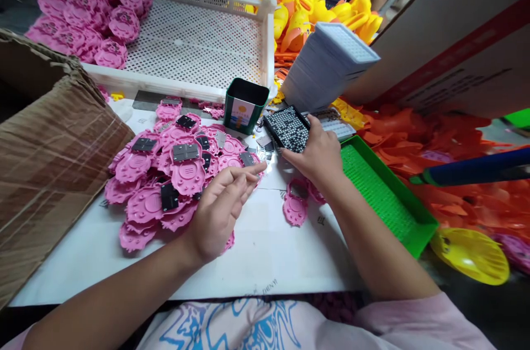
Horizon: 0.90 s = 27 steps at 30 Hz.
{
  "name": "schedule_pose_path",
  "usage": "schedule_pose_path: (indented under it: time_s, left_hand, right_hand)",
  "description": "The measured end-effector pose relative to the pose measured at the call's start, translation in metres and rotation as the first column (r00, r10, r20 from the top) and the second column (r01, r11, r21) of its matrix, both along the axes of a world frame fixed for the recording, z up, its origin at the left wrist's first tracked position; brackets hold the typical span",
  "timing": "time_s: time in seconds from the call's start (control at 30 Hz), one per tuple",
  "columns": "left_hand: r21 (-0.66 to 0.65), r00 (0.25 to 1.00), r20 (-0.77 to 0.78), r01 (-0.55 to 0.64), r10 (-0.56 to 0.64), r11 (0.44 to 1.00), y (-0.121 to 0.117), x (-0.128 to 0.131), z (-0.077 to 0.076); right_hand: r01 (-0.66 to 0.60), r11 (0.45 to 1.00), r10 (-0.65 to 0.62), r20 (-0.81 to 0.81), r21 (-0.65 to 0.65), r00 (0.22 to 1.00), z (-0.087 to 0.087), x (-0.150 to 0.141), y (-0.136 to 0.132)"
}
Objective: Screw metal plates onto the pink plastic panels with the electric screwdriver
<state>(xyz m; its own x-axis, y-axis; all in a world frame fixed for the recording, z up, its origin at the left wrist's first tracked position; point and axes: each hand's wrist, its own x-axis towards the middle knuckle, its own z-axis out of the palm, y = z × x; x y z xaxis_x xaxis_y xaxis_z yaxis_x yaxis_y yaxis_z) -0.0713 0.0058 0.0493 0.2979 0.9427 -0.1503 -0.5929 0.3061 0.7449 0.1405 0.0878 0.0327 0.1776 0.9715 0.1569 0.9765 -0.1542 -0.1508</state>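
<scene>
My right hand [321, 154] grips the right edge of a small black tray [285, 128], its thumb at the near corner and its fingers along the far side. Rows of small round silvery pieces fill the tray. My left hand [226, 206] is held over the right side of a heap of pink plastic parts [188, 170], index finger stretched out, with nothing visible in it. Some of these parts carry dark or grey rectangular plates. Small metal plates [265, 143] lie between my hands. A few pink parts [295, 209] sit below my right hand.
Behind the tray stand a dark green tin [247, 104] and a tall white stack [323, 65]. A green tray [381, 195] lies to the right, a cardboard box [53, 157] to the left. A white perforated crate [194, 43] is at the back, beside yellow toy parts [302, 13].
</scene>
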Motion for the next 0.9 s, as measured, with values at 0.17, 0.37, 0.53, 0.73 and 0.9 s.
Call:
schedule_pose_path:
  time_s: [0.17, 0.37, 0.53, 0.73, 0.9]
  left_hand:
    - [0.037, 0.995, -0.084, 0.052, -0.049, 0.998, 0.000, -0.002, -0.003]
    - [0.493, 0.677, -0.735, 0.499, 0.035, 0.713, -0.002, 0.004, -0.003]
    - [0.307, 0.214, -0.944, 0.847, 0.250, 0.434, -0.002, 0.024, 0.001]
    - [0.032, -0.191, -0.909, 0.854, 0.370, 0.519, 0.010, 0.061, 0.006]
    - [-0.045, -0.288, -0.886, 0.833, 0.364, 0.551, 0.023, 0.091, 0.007]
  right_hand:
    - [0.005, 1.000, -0.005, -0.015, -0.012, 1.000, 0.004, -0.002, -0.001]
    - [-0.013, 1.000, 0.013, -0.048, 0.002, 0.999, 0.006, 0.000, 0.002]
    - [-0.035, 0.997, 0.039, -0.054, 0.068, 0.998, -0.003, 0.001, 0.003]
    - [-0.082, 0.993, 0.086, -0.043, 0.086, 0.995, -0.008, 0.003, -0.001]
    - [-0.119, 0.988, 0.123, -0.037, 0.096, 0.992, -0.011, 0.005, -0.002]
